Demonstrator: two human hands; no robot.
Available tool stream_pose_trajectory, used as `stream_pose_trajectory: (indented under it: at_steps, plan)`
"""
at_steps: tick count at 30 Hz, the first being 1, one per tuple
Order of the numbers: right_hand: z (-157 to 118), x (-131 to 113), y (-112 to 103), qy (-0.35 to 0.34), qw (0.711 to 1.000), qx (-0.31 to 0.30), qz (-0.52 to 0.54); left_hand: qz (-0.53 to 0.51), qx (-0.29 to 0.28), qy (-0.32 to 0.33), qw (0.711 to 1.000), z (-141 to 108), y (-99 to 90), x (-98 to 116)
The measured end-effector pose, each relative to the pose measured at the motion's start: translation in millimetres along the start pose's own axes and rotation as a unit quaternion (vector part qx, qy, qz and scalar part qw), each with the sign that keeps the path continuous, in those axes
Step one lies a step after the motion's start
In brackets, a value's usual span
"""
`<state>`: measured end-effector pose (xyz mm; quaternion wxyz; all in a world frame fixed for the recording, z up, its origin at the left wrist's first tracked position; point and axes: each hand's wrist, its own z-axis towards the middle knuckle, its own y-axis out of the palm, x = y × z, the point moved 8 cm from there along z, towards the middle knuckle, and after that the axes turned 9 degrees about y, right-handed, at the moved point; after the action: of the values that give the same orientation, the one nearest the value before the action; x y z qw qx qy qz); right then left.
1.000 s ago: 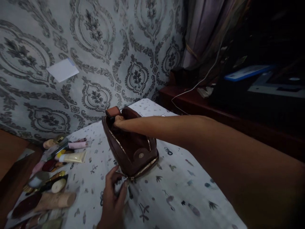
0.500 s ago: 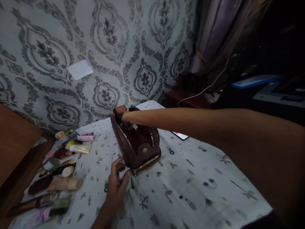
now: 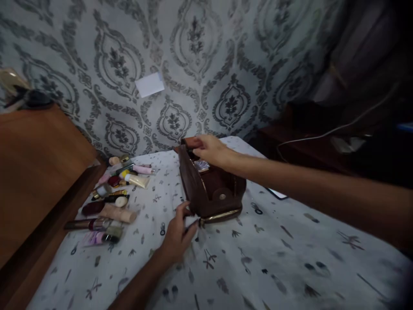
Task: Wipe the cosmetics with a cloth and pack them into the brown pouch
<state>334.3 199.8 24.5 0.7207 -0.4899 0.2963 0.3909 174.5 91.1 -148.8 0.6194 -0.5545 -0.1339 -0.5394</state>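
Note:
A dark brown bag (image 3: 193, 189) lies on the patterned white cloth with its zipped top spread apart. My right hand (image 3: 211, 150) is at the bag's far end, its fingers closed by the orange-brown flap (image 3: 191, 142); what they grip is too small to make out. Inside the bag, below that hand, a small shiny packet (image 3: 201, 165) shows. My left hand (image 3: 180, 228) rests at the bag's near left corner, thumb and fingers apart, beside the zip end.
Several cosmetic tubes and bottles (image 3: 118, 213) lie along the left side, beside a wooden panel (image 3: 41, 172). A phone (image 3: 277, 194) lies partly behind my right forearm. A white cable (image 3: 325, 137) hangs at the right.
My right hand has risen from inside the bag to its far rim by the flap. The view has turned left, so everything sits farther right. A shiny packet shows more plainly inside.

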Motion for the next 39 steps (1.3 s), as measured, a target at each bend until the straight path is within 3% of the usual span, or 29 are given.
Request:
stream_pose_trajectory:
  at_steps: [4,7,9,13,19,23,27,30,33,36,39]
  plan:
    - [-66.6,-42.2,-8.5,-0.152,0.988,-0.008,0.025,0.006,-0.025,0.008,1.000,-1.7,0.8,5.7]
    - [-118.3,-57.8,13.9,-0.207,0.974,-0.068,0.064,0.002,-0.017,0.032,0.999,-1.8,-4.4,8.7]
    - [-139.9,-57.4,37.7,-0.208,0.969,-0.102,0.081,0.005,-0.004,0.056,0.998,-3.0,-11.1,8.5]
    - [-153.8,-39.4,81.2,-0.168,0.974,-0.118,0.100,0.026,0.012,0.058,0.998,-8.7,-31.6,-2.4]
    - [-144.4,-9.6,124.8,-0.105,0.981,-0.091,0.139,0.036,0.049,0.024,0.998,-16.2,-80.2,-17.5]
    - [-132.0,14.6,166.4,0.000,0.977,-0.117,0.178,0.099,0.063,0.013,0.993,-21.1,-105.5,-23.2]
    - [-125.8,37.0,216.3,0.126,0.945,-0.152,0.262,0.190,0.067,-0.005,0.980,-21.0,-130.9,-31.3]
    - [-128.0,42.5,243.2,0.175,0.923,-0.166,0.298,0.239,0.077,-0.028,0.967,-6.6,-173.5,-43.8]
    - [-132.9,39.6,252.3,0.171,0.922,-0.176,0.299,0.307,0.102,-0.069,0.944,20.0,-241.5,-66.5]
    - [-137.9,35.1,251.8,0.145,0.932,-0.194,0.270,0.376,0.107,-0.135,0.911,48.4,-308.2,-101.6]
    - [-140.5,35.1,251.1,0.132,0.937,-0.211,0.246,0.426,0.081,-0.198,0.879,70.3,-346.8,-142.2]
